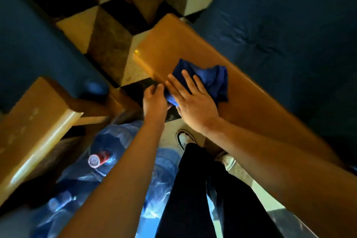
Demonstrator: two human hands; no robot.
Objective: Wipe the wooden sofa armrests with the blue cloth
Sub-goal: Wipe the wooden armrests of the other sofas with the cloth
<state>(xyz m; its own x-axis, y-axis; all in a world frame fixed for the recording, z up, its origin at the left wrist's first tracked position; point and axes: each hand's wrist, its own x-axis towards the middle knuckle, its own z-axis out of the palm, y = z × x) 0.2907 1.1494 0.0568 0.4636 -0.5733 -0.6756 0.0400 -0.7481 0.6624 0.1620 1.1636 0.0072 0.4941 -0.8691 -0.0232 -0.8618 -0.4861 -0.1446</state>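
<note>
A crumpled blue cloth (211,78) lies on the broad wooden armrest (172,44) of the sofa on the right. My right hand (191,100) lies flat on the cloth with straight fingers and presses it onto the wood near the armrest's left edge. My left hand (154,99) is beside it at that edge, its fingers curled round the cloth's hanging end. A second wooden armrest (32,131) belongs to the sofa on the left.
Dark blue sofa cushions (280,31) flank both armrests. Large blue water bottles (116,141), one with a red and white cap (98,159), lie on the floor below my left arm. My legs and shoes (184,138) stand on checkered tiles between the sofas.
</note>
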